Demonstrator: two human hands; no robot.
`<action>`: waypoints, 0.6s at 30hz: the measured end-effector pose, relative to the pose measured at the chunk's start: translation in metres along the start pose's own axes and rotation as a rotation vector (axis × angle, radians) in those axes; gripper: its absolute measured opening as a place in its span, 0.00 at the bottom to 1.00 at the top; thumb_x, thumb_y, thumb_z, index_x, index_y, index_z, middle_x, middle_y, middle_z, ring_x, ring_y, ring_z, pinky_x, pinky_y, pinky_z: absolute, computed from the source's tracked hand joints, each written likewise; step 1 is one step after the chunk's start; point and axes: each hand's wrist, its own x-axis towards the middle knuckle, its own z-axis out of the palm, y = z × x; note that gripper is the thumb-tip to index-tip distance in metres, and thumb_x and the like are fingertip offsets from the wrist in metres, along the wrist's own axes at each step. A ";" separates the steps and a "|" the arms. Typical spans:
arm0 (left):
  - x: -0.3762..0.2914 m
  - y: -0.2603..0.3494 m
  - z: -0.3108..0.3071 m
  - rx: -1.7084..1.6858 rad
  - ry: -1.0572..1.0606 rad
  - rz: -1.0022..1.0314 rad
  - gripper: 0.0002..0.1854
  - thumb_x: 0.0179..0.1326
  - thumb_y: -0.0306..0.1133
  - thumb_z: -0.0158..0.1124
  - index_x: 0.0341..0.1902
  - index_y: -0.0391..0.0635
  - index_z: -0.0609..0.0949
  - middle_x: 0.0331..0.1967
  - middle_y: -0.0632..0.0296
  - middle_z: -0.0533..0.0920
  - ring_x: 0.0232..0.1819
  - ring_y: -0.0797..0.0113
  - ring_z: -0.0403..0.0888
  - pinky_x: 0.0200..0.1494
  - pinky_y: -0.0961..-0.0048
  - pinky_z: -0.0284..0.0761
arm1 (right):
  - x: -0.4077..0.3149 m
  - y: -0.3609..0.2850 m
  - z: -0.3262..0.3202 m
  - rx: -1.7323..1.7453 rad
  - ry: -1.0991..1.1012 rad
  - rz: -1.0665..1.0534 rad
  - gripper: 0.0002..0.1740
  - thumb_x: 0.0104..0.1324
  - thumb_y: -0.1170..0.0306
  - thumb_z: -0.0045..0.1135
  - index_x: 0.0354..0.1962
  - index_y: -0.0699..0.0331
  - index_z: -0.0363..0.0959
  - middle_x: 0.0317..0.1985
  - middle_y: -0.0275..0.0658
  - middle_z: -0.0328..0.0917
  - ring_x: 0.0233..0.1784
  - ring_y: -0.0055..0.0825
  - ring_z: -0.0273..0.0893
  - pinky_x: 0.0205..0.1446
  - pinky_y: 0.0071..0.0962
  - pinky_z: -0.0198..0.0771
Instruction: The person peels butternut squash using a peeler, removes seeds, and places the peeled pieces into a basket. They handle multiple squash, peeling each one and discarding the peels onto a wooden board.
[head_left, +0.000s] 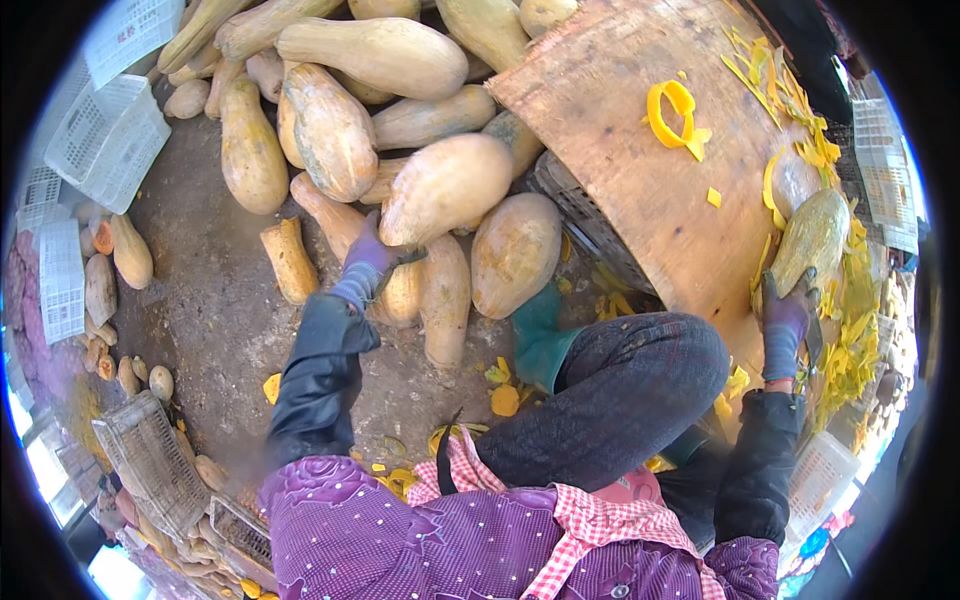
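Observation:
My left hand (370, 249), in a purple knit glove with dark palm coating, grips the near end of a pale, long-necked squash (450, 184). That squash lies over others at the front of a large heap. To the right, my right hand (787, 306), gloved alike, holds the lower end of a greenish-yellow squash (814, 232) on a wooden board (592, 112). Some fingers of both hands are hidden. Below my left hand are a tan squash (445, 300) and a short piece of squash (289, 259). A rounder squash (517, 255) rests right of them.
Yellow peelings (851, 352) cover the board's right side, with a curled strip (667, 112) nearer its middle. A dark crate (592, 217) stands under the board. White plastic crates (112, 142) are at left, and a slatted crate (154, 465) at lower left. My bent knee (675, 352) is between.

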 end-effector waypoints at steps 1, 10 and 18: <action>-0.006 -0.001 0.007 -0.212 -0.054 -0.050 0.49 0.51 0.44 0.80 0.71 0.34 0.65 0.61 0.47 0.80 0.58 0.52 0.81 0.62 0.59 0.77 | -0.001 -0.003 -0.020 0.004 -0.084 0.014 0.53 0.63 0.36 0.56 0.75 0.59 0.52 0.70 0.66 0.59 0.71 0.61 0.63 0.73 0.45 0.62; -0.017 0.061 0.162 -1.669 -0.071 -0.011 0.32 0.70 0.54 0.54 0.67 0.43 0.73 0.59 0.54 0.80 0.60 0.56 0.78 0.65 0.59 0.73 | -0.153 -0.210 -0.201 0.785 -0.049 -1.286 0.26 0.69 0.54 0.60 0.56 0.63 0.74 0.53 0.50 0.80 0.58 0.45 0.79 0.61 0.40 0.75; -0.070 0.074 0.137 -1.521 0.185 -0.252 0.32 0.76 0.57 0.44 0.71 0.44 0.69 0.65 0.52 0.75 0.64 0.54 0.75 0.66 0.57 0.73 | -0.209 -0.322 -0.095 0.391 -0.722 -0.892 0.53 0.64 0.32 0.47 0.74 0.62 0.53 0.62 0.60 0.73 0.67 0.54 0.71 0.70 0.46 0.66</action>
